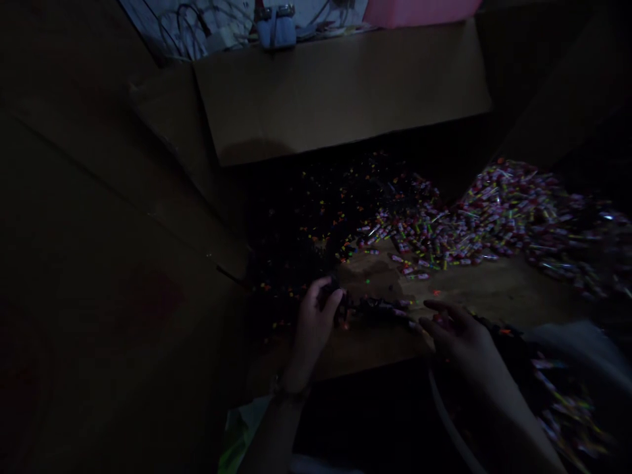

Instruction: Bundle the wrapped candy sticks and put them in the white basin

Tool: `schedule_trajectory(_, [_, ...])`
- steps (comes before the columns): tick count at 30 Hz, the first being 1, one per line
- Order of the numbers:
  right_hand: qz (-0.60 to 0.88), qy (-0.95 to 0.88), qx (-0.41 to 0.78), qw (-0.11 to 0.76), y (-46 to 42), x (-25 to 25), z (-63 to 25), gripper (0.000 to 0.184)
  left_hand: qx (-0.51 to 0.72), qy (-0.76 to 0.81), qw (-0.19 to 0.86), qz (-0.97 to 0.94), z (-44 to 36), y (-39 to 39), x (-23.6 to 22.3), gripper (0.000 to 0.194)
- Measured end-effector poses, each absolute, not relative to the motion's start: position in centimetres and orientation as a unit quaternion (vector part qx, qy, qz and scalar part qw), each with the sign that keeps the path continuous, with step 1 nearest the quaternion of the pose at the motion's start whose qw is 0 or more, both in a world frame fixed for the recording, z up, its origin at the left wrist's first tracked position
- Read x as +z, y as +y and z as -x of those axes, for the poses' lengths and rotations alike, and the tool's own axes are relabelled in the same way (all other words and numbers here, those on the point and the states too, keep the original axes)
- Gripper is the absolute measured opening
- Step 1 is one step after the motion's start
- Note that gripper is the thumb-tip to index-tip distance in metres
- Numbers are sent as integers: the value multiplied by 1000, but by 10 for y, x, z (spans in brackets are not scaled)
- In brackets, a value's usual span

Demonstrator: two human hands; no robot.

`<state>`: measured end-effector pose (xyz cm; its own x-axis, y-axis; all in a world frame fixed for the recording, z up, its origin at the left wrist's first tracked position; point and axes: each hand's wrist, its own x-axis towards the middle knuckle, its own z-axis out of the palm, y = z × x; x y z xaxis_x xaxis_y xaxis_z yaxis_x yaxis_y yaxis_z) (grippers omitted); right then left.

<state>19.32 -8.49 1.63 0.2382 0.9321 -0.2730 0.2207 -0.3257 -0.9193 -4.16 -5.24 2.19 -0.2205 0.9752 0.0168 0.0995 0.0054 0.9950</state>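
My left hand (316, 316) is over the near part of a wooden table (474, 289), thumb and fingers curled round something dark that I cannot make out. Black pieces (378, 305) lie in a loose row between my hands. To the right, my right hand (461, 339) has its fingers bent, and a bit of pinkish red shows among them. What it grips is too dark to name. Beyond both hands spreads a heap of small pink, white and yellow tubes (513, 204). The picture is very dim.
A cardboard box (345, 92) with a hanging flap stands at the back. Black pieces with orange and yellow bits (316, 217) lie beneath it. Brown board (99, 263) rises on the left. More colourful tubes (567, 401) lie at lower right, near a pale plastic bag (582, 349).
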Motion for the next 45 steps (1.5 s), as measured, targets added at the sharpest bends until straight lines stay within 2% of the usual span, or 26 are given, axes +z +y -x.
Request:
schedule_trajectory(4, [578, -386, 561, 449, -80, 24, -190, 37, 432, 574, 374, -587, 36, -58, 21, 22])
schedule_trajectory(6, [556, -411, 559, 457, -78, 25, -183, 38, 403, 545, 323, -660, 32, -63, 23, 24])
schedule_trajectory(11, [503, -525, 568, 385, -76, 37, -170, 48, 369, 483, 196, -770, 29, -74, 36, 28])
schedule_trajectory(14, [490, -553, 571, 358, -77, 52, -170, 34, 344, 478, 165, -791, 31, -77, 46, 28])
schedule_trajectory(17, [503, -586, 525, 357, -79, 63, -172, 25, 300, 474, 158, -812, 32, -80, 54, 25])
schedule_trajectory(24, [514, -655, 438, 340, -79, 69, -175, 20, 212, 448, 58, -867, 32, -83, 58, 27])
schedule_trajectory(29, [517, -712, 357, 314, -78, 70, -181, 14, 185, 438, 73, -877, 33, -84, 62, 28])
schedule_trajectory(33, [484, -768, 295, 299, -78, 71, -179, 13, 214, 406, 79, -885, 38, -86, 64, 27])
schedule_trajectory(37, [472, -782, 292, 283, -79, 65, -175, 16, 251, 364, 44, -896, 40, -87, 52, 31])
schedule_trajectory(41, [495, -759, 324, 273, -71, 43, -186, 15, 259, 349, 27, -900, 29, -71, 21, 31])
schedule_trajectory(45, [619, -661, 284, 316, -54, 18, -229, 24, 237, 328, -17, -914, 10, -48, -14, 30])
